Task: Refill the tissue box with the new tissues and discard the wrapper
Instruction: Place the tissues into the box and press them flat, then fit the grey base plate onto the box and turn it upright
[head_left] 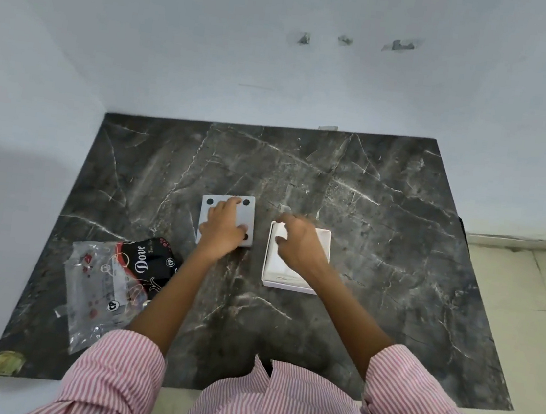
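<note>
Your left hand [224,226] lies flat, fingers spread, on the box base [227,220], steadying it. Your right hand [298,244], fingers curled, pushes tissues [279,231] into the tissue box [324,237]. Wrapper [107,283] lies aside on the surface [379,254].

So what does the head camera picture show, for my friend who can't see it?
A person's left hand presses on a grey panel with black dots while the right hand reaches into an open white tissue box on a dark marble table. A crumpled Dove tissue wrapper lies at the left.
</note>
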